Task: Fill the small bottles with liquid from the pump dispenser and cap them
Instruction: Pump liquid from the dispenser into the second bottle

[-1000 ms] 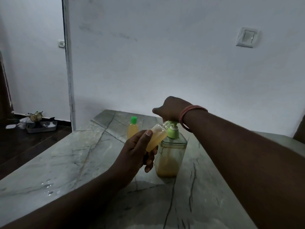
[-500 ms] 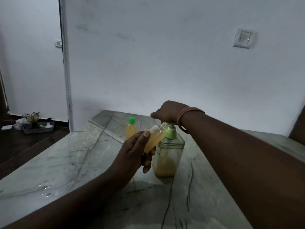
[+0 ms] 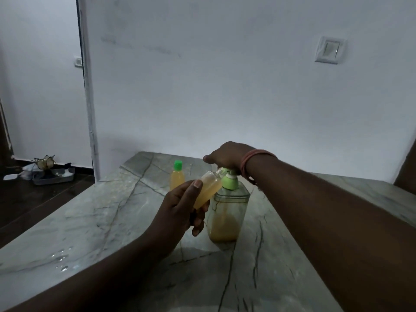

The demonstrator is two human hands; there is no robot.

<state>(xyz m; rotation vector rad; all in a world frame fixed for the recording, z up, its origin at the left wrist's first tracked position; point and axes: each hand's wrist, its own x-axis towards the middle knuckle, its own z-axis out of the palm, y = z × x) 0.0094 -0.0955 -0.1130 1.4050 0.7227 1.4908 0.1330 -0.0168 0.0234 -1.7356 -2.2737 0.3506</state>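
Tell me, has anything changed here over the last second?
The right hand pressed the pump dispenser head down. The left hand still tilts the open small bottle at the spout; the capped bottle stayed put.

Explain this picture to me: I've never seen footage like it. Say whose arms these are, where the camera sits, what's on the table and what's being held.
There is no machine here. A person wears a camera on the head, so you look down along their own two arms. The left hand holds a small open bottle, tilted, its mouth up at the spout of the pump dispenser. The right hand rests on top of the pump. Both bottle and dispenser hold yellowish liquid. Behind them on the marble table stands a second small bottle, with a green cap on. Some water drops lie near the table's left edge.
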